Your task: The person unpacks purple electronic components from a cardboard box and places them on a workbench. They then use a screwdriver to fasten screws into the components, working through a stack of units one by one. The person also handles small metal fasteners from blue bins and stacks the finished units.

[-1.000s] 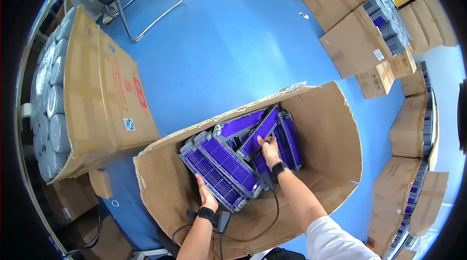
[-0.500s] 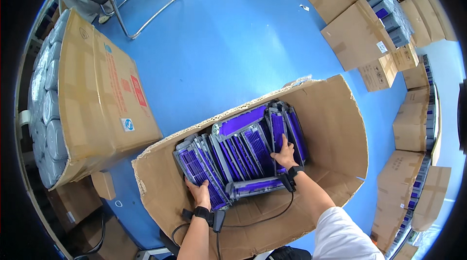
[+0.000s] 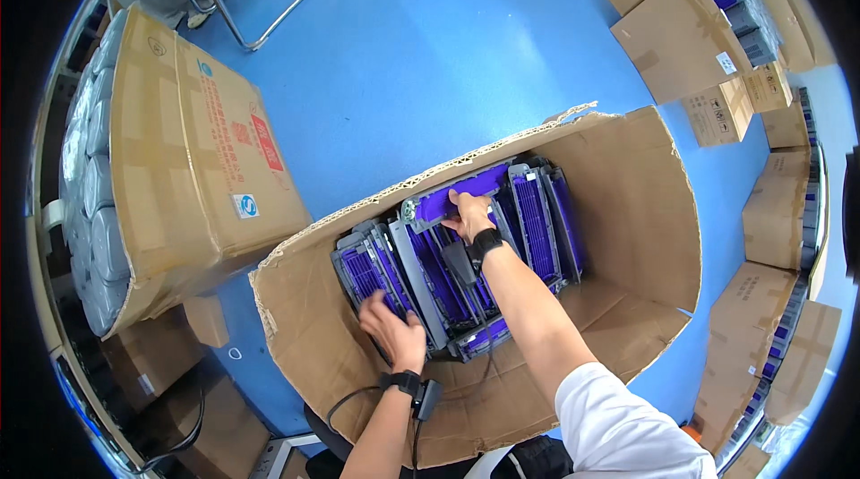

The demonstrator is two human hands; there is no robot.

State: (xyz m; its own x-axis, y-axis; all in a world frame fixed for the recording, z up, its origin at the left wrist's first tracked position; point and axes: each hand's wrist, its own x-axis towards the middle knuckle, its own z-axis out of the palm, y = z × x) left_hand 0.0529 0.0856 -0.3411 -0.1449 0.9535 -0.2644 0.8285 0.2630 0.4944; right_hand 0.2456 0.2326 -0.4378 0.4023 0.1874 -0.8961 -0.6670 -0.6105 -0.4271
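An open cardboard box [image 3: 618,201] in front of me holds several grey plastic frames with purple grilles, packed on edge. My right hand [image 3: 472,218] is closed on the near edge of a purple and grey panel [image 3: 488,181] that lies crosswise along the box's far wall. Its fingertips are partly hidden. My left hand [image 3: 394,333] hovers at the near end of the leftmost grille frames [image 3: 363,273], its fingers apart and nothing in them. A grey and purple piece [image 3: 484,336] lies across the near side of the stack.
A tall carton [image 3: 170,139] topped with grey plastic containers [image 3: 98,228] stands at left. A metal-legged chair [image 3: 260,31] is at the far left. More cartons [image 3: 681,31] line the right side. Cables hang from both my wrist straps.
My right hand has moved left and away from me, from the right-hand grille frames to the far panel. My left hand has lifted off the left frames. The view has shifted slightly.
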